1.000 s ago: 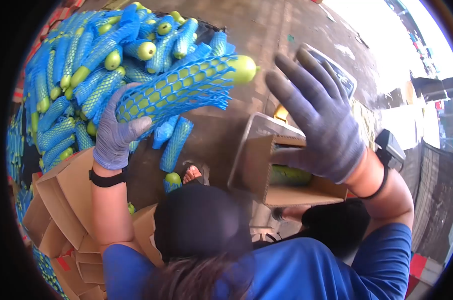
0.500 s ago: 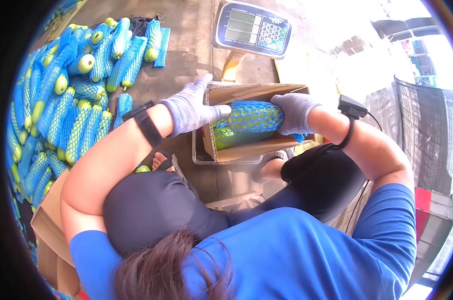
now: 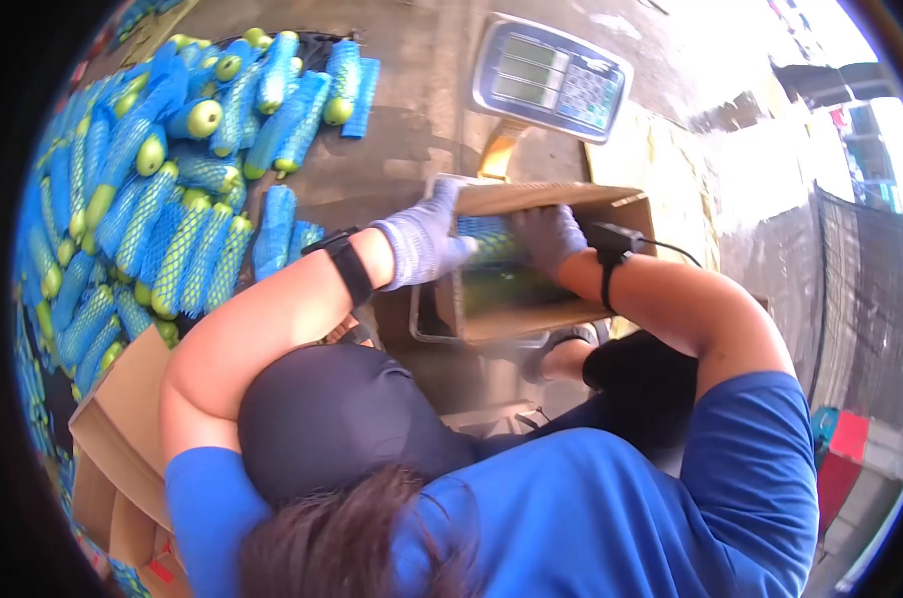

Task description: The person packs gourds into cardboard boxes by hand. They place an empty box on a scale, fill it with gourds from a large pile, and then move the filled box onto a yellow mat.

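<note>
A cardboard box (image 3: 626, 224) stands in a clear plastic tub (image 3: 423, 317) in front of me. Inside it lies a long green gourd in blue foam netting (image 3: 486, 239), with more green produce (image 3: 506, 289) beside it, blurred by motion. My left hand (image 3: 423, 241), in a knitted glove, is at the box's left edge; its fingers stretch up the outside and the thumb sticks out towards the inside. My gloved right hand (image 3: 551, 239) reaches into the box, palm down over the netted gourd, fingers laid along it towards the back wall. Its thumb is hidden.
Behind the box stands a scale display with keypad (image 3: 551, 78) on a yellow post (image 3: 501, 149). A large heap of netted gourds (image 3: 142, 209) covers the ground at left. Another open cardboard box (image 3: 123, 419) sits at lower left. A cable runs from my right wrist device (image 3: 613, 239).
My right hand has moved left and down into the box, from the gourd's right end onto its top. The gourd sits lower. My left thumb has come off the gourd. The view has shifted.
</note>
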`<state>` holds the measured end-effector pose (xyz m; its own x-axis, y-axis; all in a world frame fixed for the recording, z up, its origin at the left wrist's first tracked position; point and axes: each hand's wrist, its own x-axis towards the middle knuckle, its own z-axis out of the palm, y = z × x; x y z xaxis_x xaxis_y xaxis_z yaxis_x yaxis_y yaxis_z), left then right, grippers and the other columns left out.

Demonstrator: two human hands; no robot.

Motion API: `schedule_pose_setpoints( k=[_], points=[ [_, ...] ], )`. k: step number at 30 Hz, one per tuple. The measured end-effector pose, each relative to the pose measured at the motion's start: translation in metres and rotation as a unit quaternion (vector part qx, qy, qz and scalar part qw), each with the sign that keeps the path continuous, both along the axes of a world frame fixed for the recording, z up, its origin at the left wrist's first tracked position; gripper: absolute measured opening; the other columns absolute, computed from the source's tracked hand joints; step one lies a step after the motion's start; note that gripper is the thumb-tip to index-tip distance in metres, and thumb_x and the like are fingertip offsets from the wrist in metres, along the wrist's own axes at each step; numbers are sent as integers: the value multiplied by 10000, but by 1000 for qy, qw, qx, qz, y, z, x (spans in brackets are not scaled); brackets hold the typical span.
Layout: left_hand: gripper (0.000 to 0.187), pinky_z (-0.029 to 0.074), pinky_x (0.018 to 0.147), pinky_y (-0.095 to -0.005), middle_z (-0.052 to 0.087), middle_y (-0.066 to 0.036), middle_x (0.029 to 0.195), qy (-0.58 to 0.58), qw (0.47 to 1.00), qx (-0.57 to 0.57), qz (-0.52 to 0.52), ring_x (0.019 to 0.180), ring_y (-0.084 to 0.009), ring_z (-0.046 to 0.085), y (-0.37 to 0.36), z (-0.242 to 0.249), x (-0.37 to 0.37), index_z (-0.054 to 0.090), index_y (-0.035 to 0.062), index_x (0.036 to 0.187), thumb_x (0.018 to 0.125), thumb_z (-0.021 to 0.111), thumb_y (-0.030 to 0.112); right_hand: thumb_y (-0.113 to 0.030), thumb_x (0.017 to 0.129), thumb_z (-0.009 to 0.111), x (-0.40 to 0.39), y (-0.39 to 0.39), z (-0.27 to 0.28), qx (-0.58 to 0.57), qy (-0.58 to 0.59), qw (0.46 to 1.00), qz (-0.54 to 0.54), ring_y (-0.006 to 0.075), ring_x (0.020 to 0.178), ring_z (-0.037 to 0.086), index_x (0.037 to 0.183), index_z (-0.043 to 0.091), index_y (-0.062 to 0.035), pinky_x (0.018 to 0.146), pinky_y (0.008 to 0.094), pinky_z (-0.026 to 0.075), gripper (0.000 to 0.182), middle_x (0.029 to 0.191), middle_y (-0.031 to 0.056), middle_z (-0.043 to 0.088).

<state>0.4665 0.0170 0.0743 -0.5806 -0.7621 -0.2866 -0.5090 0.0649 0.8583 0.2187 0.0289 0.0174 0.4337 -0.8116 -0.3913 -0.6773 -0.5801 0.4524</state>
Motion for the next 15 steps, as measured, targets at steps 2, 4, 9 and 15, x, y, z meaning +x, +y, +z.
schedule_pose_setpoints(
  k=[2, 4, 9, 15],
  points=[
    [643, 406, 1072, -400, 538, -224, 1326, 126, 990, 47, -52, 1261, -344, 523, -4, -16, 12, 277, 6, 1449, 981, 602, 305, -443, 857, 641, 18, -3, 33, 78, 58, 994, -41, 294, 1096, 624, 1333, 507, -35, 868, 481, 476, 641, 1210, 146, 634],
    [562, 367, 1108, -408, 529, -244, 1365, 102, 993, -63, -14, 1298, -338, 507, -2, -39, 34, 404, -1, 1437, 1022, 508, 365, -583, 819, 676, 25, -2, 58, 124, 18, 989, -74, 325, 1166, 600, 1405, 431, -40, 980, 456, 452, 836, 1253, 175, 614],
    [416, 507, 930, -399, 691, -186, 1110, -97, 969, -83, 212, 1058, -297, 661, -51, -76, 169, 621, 4, 1205, 938, 620, 324, -457, 856, 676, 40, -14, 161, 186, -63, 972, -126, 332, 1046, 646, 1271, 547, -59, 933, 434, 483, 589, 1069, 169, 683],
    [477, 480, 966, -450, 656, -186, 1168, -416, 726, -191, 514, 1106, -364, 607, -57, -86, 354, 615, 89, 1242, 850, 684, 353, -346, 784, 733, 13, -17, 182, 206, -144, 963, -102, 358, 941, 650, 1192, 613, -81, 850, 472, 508, 501, 984, 157, 687]
  ],
)
